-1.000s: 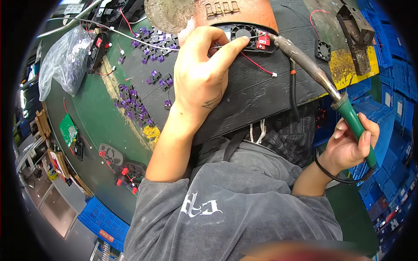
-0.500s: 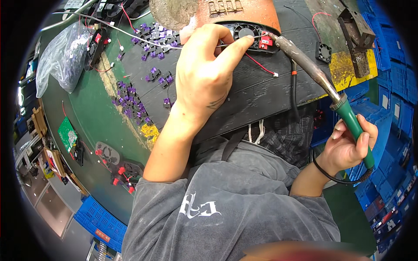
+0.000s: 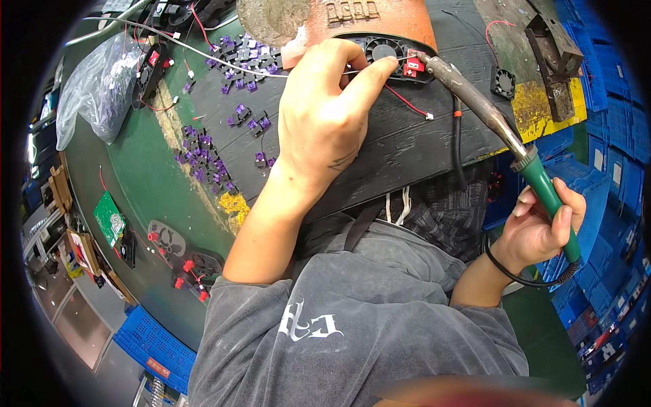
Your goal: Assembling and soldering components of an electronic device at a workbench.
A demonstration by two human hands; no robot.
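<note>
My left hand [image 3: 322, 112] pinches a thin solder wire [image 3: 224, 62], which runs off to the upper left. Its other end reaches over a small red circuit board [image 3: 411, 66] beside a black fan [image 3: 384, 52] in a dark housing. In my right hand [image 3: 542, 224] is the green handle of a soldering iron [image 3: 489, 114]. The iron slants up to the left, and its tip meets the wire's end at the red board; whether they touch is too small to tell. A red lead with a white plug [image 3: 429, 117] trails from the housing across the black work board.
Small purple-and-black parts [image 3: 203, 159] lie scattered left of my left arm, near a clear plastic bag [image 3: 102, 88]. A rusty metal holder [image 3: 556, 57] and a loose fan [image 3: 504, 81] sit at the right. A green circuit board [image 3: 110, 218] lies farther left; blue crates [image 3: 620, 129] line the right.
My left hand has shifted slightly right with the solder wire. The iron's tip stays at the red board, its handle a little lower. The green circuit board at the left has slid slightly nearer.
</note>
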